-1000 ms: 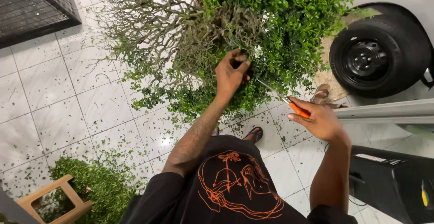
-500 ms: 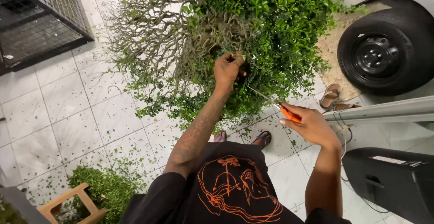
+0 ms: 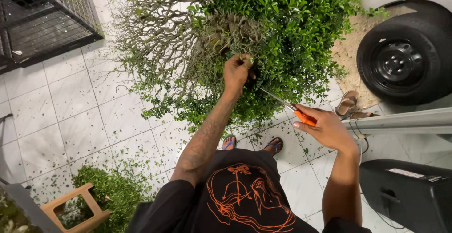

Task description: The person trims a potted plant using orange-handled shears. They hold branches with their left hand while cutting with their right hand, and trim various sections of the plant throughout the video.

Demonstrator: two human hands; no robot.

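A large bush (image 3: 282,30) with dense green leaves on its right and bare grey twigs on its left stands in front of me. My left hand (image 3: 238,73) reaches into its lower middle and grips a small leafy branch. My right hand (image 3: 325,127) holds orange-handled shears (image 3: 289,108) whose thin blades point up and left toward the spot under my left hand. My feet in sandals (image 3: 254,143) stand just below the bush.
Leaf clippings litter the white tiled floor (image 3: 70,115). A pile of cut greenery (image 3: 113,190) lies beside a wooden stool (image 3: 75,209) at lower left. A wire cage (image 3: 37,16) stands upper left, a car tyre (image 3: 405,61) upper right, loose sandals (image 3: 348,103) near it, a black case (image 3: 409,193) lower right.
My view has tilted a little, so the bush and tyre sit lower and further right in the frame. Both hands keep their grip and stay close to the same branch.
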